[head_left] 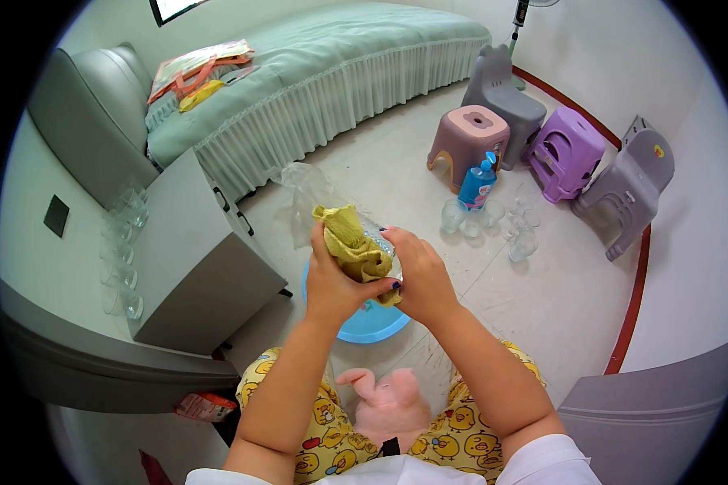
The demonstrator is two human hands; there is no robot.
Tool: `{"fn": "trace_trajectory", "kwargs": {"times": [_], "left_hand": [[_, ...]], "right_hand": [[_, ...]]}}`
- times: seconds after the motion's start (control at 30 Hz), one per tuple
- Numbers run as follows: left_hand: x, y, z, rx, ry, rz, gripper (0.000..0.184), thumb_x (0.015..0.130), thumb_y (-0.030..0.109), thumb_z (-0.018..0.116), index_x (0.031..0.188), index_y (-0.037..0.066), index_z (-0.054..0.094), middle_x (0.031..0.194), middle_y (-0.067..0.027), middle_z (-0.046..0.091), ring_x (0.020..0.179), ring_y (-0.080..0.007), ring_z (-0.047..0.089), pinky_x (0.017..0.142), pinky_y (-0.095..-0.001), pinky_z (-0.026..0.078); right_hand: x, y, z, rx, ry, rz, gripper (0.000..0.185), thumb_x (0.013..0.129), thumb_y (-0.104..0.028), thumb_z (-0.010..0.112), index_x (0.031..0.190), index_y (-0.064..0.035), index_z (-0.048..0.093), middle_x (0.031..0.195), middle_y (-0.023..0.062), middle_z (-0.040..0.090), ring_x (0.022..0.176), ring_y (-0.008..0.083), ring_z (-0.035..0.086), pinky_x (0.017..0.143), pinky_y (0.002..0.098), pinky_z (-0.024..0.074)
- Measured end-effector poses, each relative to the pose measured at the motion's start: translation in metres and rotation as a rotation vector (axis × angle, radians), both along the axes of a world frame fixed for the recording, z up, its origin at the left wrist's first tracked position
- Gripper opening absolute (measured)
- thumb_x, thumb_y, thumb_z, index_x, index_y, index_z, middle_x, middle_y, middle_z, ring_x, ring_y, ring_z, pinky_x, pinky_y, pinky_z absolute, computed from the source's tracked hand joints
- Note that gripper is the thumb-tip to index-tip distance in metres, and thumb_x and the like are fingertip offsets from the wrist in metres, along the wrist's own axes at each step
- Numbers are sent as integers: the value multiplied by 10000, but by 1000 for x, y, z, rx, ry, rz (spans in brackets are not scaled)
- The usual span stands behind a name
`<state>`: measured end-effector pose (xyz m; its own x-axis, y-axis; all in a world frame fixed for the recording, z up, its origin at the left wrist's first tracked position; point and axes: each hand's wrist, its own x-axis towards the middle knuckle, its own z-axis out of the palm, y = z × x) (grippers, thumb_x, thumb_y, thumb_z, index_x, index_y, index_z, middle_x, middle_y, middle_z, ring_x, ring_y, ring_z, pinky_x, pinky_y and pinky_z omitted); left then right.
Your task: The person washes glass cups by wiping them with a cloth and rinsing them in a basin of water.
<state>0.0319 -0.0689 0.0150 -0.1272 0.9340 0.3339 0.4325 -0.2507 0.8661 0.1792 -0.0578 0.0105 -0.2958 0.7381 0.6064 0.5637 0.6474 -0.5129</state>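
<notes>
My left hand (332,279) is closed around a crumpled yellow-green cloth (348,238), its thumb reaching across toward my right hand. My right hand (421,273) grips a clear patterned drinking glass (378,234), mostly hidden behind the cloth and my fingers. The cloth presses against the glass, and part of it hangs between my hands. Beneath them on the floor is a light blue basin (372,330), its middle covered by my hands. A clear plastic bag (306,194) lies just beyond the cloth.
Several glasses (523,242) stand on the floor by a blue pump bottle (478,184). More glasses (120,275) line the grey cabinet (210,250). A pink-topped stool (469,133), a purple stool (565,153) and grey chairs (623,190) stand right. A bed (323,73) is behind.
</notes>
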Motion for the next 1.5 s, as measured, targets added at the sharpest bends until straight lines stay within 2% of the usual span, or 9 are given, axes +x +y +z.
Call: {"fn": "trace_trajectory", "kwargs": {"times": [0.27, 0.37, 0.5, 0.77, 0.93, 1.1, 1.33, 1.4, 1.5], "left_hand": [[0, 9, -22, 69, -164, 207, 744, 541, 151, 792, 1140, 23, 370, 910, -123, 578, 782, -230, 587, 707, -302, 468], [-5, 17, -19, 59, -475, 207, 310, 674, 50, 668, 948, -11, 537, 859, -73, 597, 771, -154, 577, 696, -271, 459], [-11, 21, -11, -25, -553, 139, 193, 721, 11, 606, 907, -24, 572, 837, -64, 605, 757, -133, 575, 690, -263, 457], [-1, 22, -16, 64, -351, 101, 281, 681, 53, 669, 911, 0, 517, 832, -97, 607, 756, -172, 589, 684, -278, 458], [9, 9, -21, 224, -153, 92, 490, 605, 92, 722, 991, 24, 427, 836, -127, 601, 742, -243, 607, 637, -310, 472], [8, 12, -28, 311, -189, 15, 547, 584, 91, 723, 1037, 22, 423, 841, -114, 602, 733, -229, 606, 645, -304, 483], [0, 17, -15, 203, -465, 22, 331, 676, -7, 630, 982, 1, 505, 910, -59, 577, 832, -148, 562, 747, -262, 446], [0, 19, -5, 238, -939, 115, 242, 764, 34, 587, 992, 14, 510, 927, -48, 568, 846, -149, 559, 755, -276, 449], [-25, 26, 5, 118, -1121, 244, 276, 843, 173, 536, 1086, 66, 458, 982, -49, 543, 896, -169, 551, 757, -314, 469]], "right_hand": [[-7, -11, 1, 12, -59, 41, 622, 554, -68, 697, 1112, -25, 425, 1146, 180, 476, 943, 341, 501, 805, 384, 421], [-8, -12, -3, -2, -65, 47, 628, 559, -109, 716, 1110, -28, 427, 1145, 180, 478, 932, 341, 508, 798, 384, 426], [-10, -12, -2, -13, 25, 25, 655, 503, -154, 764, 1072, -27, 466, 1039, 156, 551, 917, 308, 547, 783, 367, 442], [-5, -11, 3, -409, 240, -77, 506, 596, -209, 725, 1000, 7, 510, 865, 142, 598, 785, 260, 591, 658, 328, 475], [4, 2, -4, -1187, 964, 57, 380, 740, -322, 622, 964, -35, 513, 816, 54, 602, 641, 136, 583, 538, 217, 460], [8, 5, -4, -1356, 1134, 54, 424, 707, -458, 602, 866, -70, 540, 757, 37, 571, 608, 129, 550, 543, 216, 448], [4, 4, -2, -1407, 1189, 214, 480, 716, -504, 552, 901, -62, 537, 774, 73, 592, 558, 127, 544, 488, 197, 408], [4, 6, -2, -1383, 1207, 226, 487, 722, -500, 541, 917, -54, 541, 796, 92, 602, 560, 130, 547, 491, 199, 409], [14, 11, -2, -1409, 1199, 354, 507, 745, -488, 505, 964, -33, 547, 857, 131, 611, 566, 139, 558, 497, 211, 418]]}}
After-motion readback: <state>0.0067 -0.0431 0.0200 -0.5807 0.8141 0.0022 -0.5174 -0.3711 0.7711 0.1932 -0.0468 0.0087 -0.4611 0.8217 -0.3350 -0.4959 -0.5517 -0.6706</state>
